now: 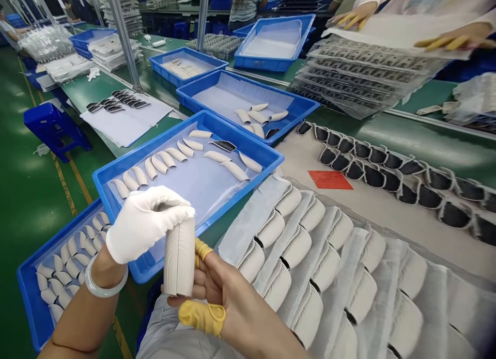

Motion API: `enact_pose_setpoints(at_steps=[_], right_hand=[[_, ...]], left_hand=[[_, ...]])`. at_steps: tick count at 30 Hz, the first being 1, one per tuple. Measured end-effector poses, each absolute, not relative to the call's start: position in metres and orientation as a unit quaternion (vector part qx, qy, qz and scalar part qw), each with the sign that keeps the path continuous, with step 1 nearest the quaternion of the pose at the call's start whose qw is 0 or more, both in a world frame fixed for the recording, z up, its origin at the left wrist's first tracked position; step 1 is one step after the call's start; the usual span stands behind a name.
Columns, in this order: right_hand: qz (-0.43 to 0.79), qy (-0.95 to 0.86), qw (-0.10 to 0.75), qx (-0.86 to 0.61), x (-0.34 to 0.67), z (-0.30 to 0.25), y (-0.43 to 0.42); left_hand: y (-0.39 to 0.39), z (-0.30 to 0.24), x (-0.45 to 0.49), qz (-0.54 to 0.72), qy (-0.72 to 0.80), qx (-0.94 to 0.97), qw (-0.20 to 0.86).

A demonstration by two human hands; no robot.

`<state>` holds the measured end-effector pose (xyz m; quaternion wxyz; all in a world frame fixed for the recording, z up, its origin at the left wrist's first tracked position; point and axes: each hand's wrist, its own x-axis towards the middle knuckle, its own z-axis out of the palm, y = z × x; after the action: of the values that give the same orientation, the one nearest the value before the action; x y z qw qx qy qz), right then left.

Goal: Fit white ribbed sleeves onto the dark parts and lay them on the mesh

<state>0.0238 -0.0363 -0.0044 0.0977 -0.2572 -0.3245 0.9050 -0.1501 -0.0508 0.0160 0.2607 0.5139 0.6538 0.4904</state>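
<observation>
My left hand [149,222], in a white glove, pinches the top of a cream ribbed shell piece [179,261]. From below and the right, my right hand [217,292], with yellow finger cots on some fingers, grips the same piece by its lower side. The piece stands upright, with a thin dark seam running down its middle. Just behind it lies a blue tray [248,191] with a row of similar curved shells [157,162] and one dark-sided piece [223,145]. To the right, more cream shells [310,245] sit in rows between strips of white foam sheet [296,276].
Dark-lined shells [374,175] stand in two rows at the right, near a red card [330,180]. Another blue tray [58,266] full of shells is low at the left. A co-worker's hands [354,15] rest on stacked clear trays [364,69]. A metal post [122,38] rises behind.
</observation>
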Motion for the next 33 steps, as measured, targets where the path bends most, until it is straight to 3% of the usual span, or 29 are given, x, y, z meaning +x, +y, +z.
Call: enact_pose_setpoints(at_steps=[4,7,15,25,33], right_hand=[[0.940,-0.151,0.063,-0.299,0.018,-0.008,-0.040],[0.938,-0.119,0.044,-0.323,0.015,-0.008,-0.040],[0.894,-0.357,0.117,-0.243,0.021,-0.011,-0.031],[0.859,-0.412,0.178,-0.247,0.017,-0.012,-0.039],[0.714,-0.591,0.232,-0.295,0.026,-0.015,-0.053]], left_hand=[[-0.054,0.021,-0.148,0.490,0.656,0.515,0.252],[-0.055,0.023,-0.146,0.481,0.666,0.512,0.251],[-0.051,0.013,-0.150,0.522,0.654,0.469,0.283],[-0.050,-0.012,-0.152,0.622,0.596,0.424,0.281],[-0.048,-0.025,-0.149,0.673,0.514,0.376,0.376]])
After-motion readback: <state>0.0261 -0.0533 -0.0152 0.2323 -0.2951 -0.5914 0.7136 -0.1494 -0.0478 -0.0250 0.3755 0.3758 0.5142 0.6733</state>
